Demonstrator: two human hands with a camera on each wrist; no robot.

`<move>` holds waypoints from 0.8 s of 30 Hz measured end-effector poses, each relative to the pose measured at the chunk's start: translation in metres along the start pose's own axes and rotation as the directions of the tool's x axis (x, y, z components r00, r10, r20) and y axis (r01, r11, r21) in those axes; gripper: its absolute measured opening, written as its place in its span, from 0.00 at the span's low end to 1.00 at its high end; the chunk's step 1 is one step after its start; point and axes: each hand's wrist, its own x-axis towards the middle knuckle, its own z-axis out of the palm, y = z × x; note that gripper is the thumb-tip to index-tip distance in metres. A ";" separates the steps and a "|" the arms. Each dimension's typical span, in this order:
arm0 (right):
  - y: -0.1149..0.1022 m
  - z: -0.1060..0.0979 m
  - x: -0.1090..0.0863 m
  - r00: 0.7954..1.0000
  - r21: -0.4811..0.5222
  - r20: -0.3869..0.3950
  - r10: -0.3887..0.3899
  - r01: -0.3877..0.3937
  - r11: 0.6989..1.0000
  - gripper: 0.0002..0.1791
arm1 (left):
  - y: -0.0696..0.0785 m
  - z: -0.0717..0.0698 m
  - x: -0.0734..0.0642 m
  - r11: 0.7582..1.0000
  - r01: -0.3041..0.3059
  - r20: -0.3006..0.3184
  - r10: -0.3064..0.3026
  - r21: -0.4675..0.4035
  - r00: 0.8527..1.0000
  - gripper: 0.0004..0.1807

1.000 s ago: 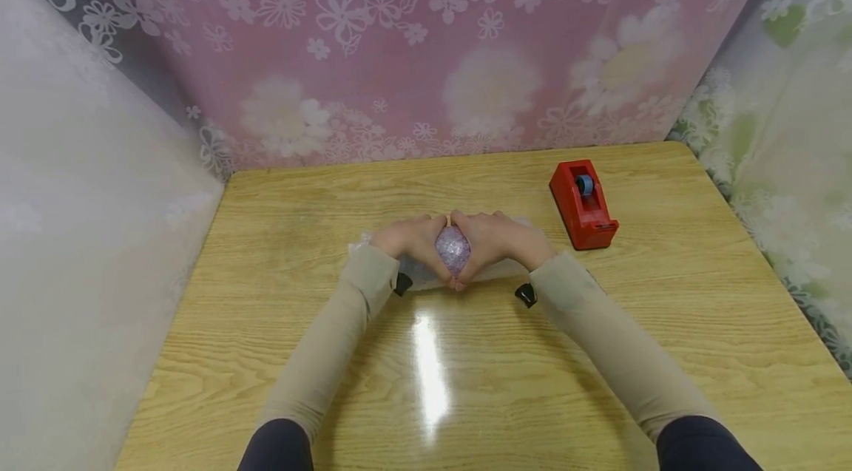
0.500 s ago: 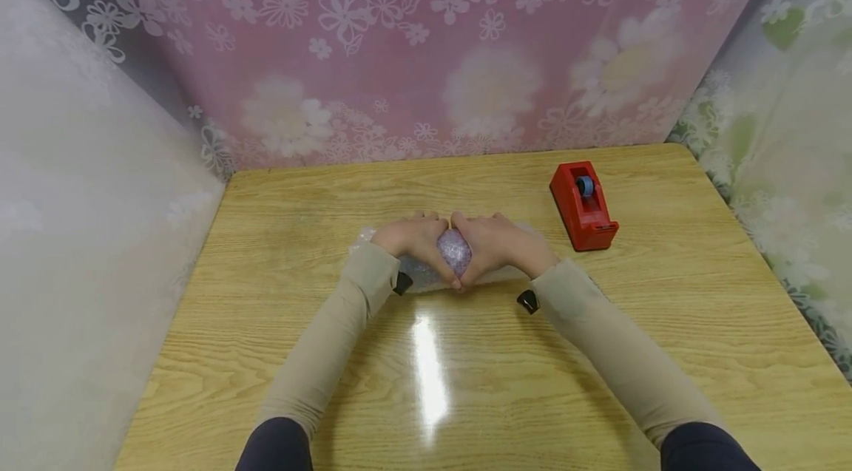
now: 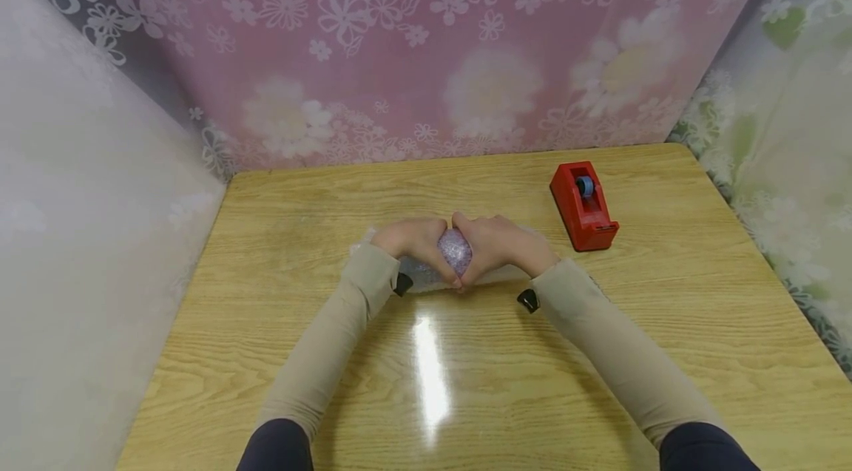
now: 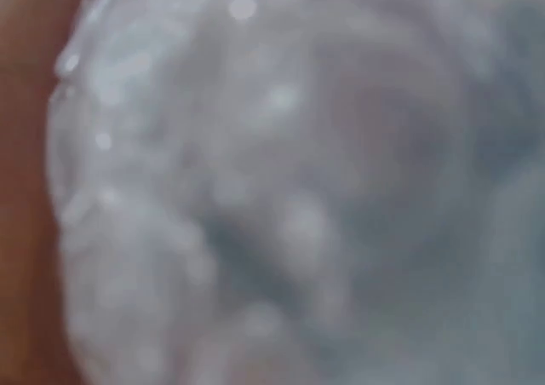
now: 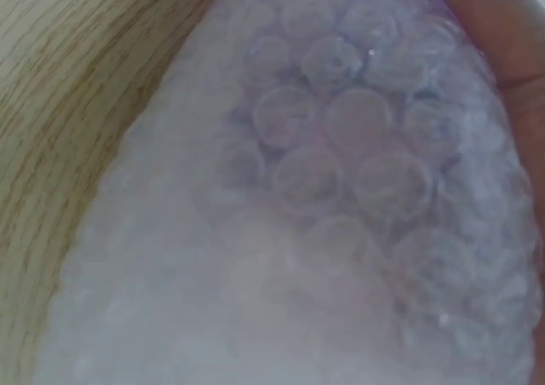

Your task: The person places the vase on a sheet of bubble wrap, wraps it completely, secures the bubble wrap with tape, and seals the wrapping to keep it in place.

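On the table (image 3: 279, 293), I saw left hand (image 3: 416, 240) and right hand (image 3: 498, 242) both gripping the bubble-wrapped bundle (image 3: 455, 252), probably to hold it snug.

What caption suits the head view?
Left hand and right hand grip bubble wrap on a wooden table, red tape dispenser nearby.

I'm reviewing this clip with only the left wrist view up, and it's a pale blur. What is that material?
Observer: Bubble wrap, plain to see in the right wrist view.
Operator: Is just one hand on it?
Observer: No, the head view shows the left hand and the right hand both curled around it.
Operator: Anything else nearby?
Observer: Yes, a red tape dispenser stands on the table, farther back to the person's right.
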 end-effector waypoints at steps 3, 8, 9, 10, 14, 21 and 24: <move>0.000 -0.001 0.000 1.000 0.033 0.011 0.007 -0.007 0.999 0.48 | 0.001 -0.001 0.000 1.000 0.014 0.009 -0.014 0.008 1.000 0.42; 0.001 -0.001 0.001 1.000 0.050 0.002 0.002 -0.002 0.999 0.49 | 0.001 -0.003 0.000 0.998 0.037 0.014 -0.038 0.046 0.999 0.47; 0.002 -0.002 0.001 1.000 0.045 -0.002 0.000 0.000 0.999 0.49 | 0.001 -0.003 0.000 0.998 0.041 0.017 -0.042 0.050 0.999 0.48; 0.002 -0.001 0.002 1.000 0.042 -0.004 -0.002 0.002 0.999 0.50 | 0.001 -0.004 0.000 0.998 0.046 0.023 -0.047 0.049 0.999 0.50; 0.004 -0.003 0.004 1.000 0.052 0.013 -0.005 0.004 0.999 0.50 | -0.001 -0.006 0.002 0.999 0.048 0.058 -0.049 0.016 0.997 0.53; 0.006 -0.007 0.007 0.996 0.106 0.076 0.038 -0.046 0.993 0.48 | -0.003 -0.012 0.009 0.997 0.068 0.129 -0.063 -0.033 0.990 0.52; 0.006 -0.007 0.007 0.996 0.113 0.083 0.040 -0.049 0.992 0.48 | -0.003 -0.014 0.009 0.995 0.087 0.163 -0.077 -0.056 0.984 0.48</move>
